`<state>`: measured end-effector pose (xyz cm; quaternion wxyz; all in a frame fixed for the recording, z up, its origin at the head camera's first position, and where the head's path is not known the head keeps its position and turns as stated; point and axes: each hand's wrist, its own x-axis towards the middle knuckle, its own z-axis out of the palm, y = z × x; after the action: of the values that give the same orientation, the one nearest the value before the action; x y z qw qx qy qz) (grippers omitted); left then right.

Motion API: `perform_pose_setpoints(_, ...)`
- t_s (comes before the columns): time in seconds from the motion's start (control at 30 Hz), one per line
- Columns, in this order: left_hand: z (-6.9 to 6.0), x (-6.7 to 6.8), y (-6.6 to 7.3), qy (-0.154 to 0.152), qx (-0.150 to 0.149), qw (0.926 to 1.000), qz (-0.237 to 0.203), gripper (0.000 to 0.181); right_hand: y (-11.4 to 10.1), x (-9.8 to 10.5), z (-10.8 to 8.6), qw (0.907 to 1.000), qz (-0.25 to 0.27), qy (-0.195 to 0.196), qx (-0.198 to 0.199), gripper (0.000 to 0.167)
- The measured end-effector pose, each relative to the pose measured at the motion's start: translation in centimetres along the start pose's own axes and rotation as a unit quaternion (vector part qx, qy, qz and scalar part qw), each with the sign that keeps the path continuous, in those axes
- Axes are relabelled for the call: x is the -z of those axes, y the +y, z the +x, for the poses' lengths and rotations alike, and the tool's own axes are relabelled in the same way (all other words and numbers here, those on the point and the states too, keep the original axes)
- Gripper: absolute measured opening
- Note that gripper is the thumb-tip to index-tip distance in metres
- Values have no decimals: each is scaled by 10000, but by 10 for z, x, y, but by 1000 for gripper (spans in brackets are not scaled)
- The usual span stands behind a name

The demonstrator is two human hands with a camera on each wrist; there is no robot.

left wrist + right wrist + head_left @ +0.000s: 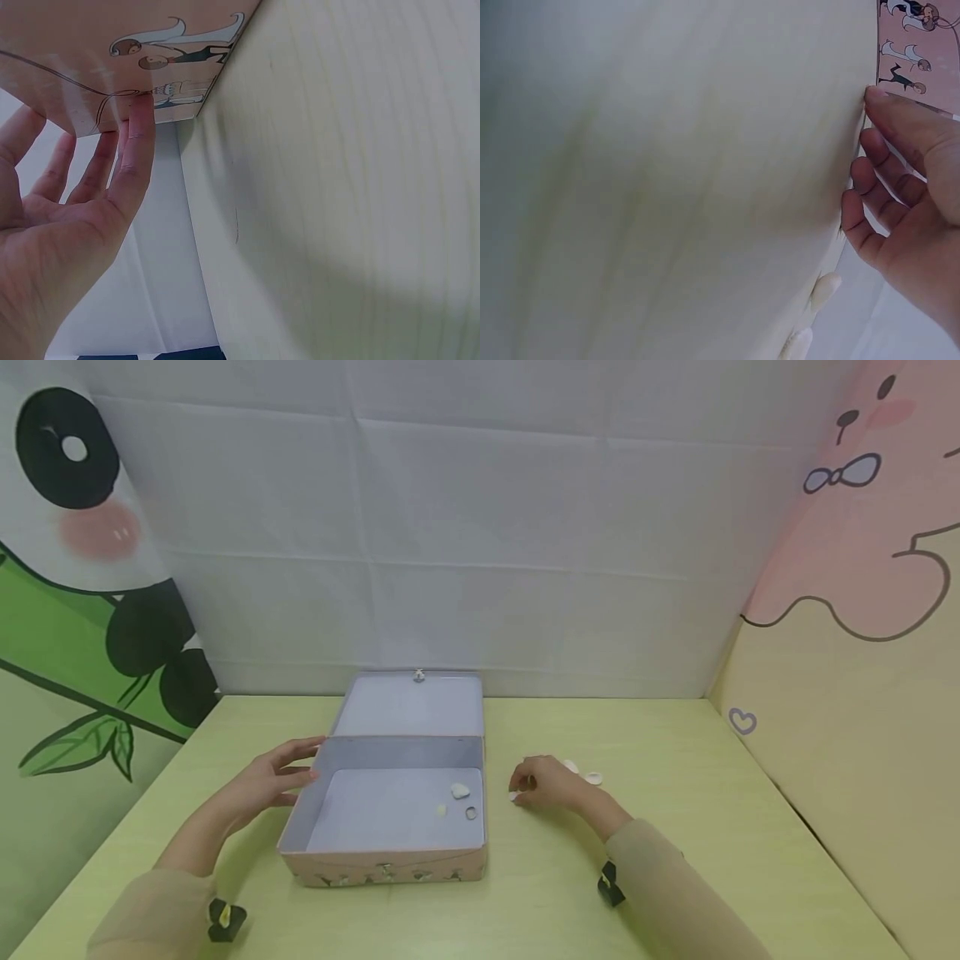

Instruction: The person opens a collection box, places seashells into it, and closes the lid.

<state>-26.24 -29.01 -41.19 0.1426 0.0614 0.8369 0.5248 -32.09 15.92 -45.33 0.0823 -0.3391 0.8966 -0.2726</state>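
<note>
Well, on the pale wood-grained table (540, 893) my box (360, 864) gapes, lid laid back, pink with cartoon figures outside, smooth lilac inside. My left hand (258, 785), fingers loose and spread, touches its left wall. My right hand (551, 782), low beside the box's right, bends its fingers and pinches a small white piece (513, 796). A whitish lump (460, 791) and a smaller round ring (467, 814) lie inside the box.

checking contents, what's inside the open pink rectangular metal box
The box holds one whitish irregular lump, one tiny yellowish piece and one silvery ring; its front wall hides whatever lies right behind it.
</note>
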Motion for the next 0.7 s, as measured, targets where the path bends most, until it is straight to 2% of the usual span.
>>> perform_pose_setpoints(0.3, 0, 0, 0, 8, 14, 10000, -3, 72, -3, 4, -2, 9998, -64, -160, -45, 6)
perform_pose_setpoints(0.7, -1, 0, 2, 12, 58, 10000, 47, 73, -22, 24, -6, 9994, -9, -172, 301, 9)
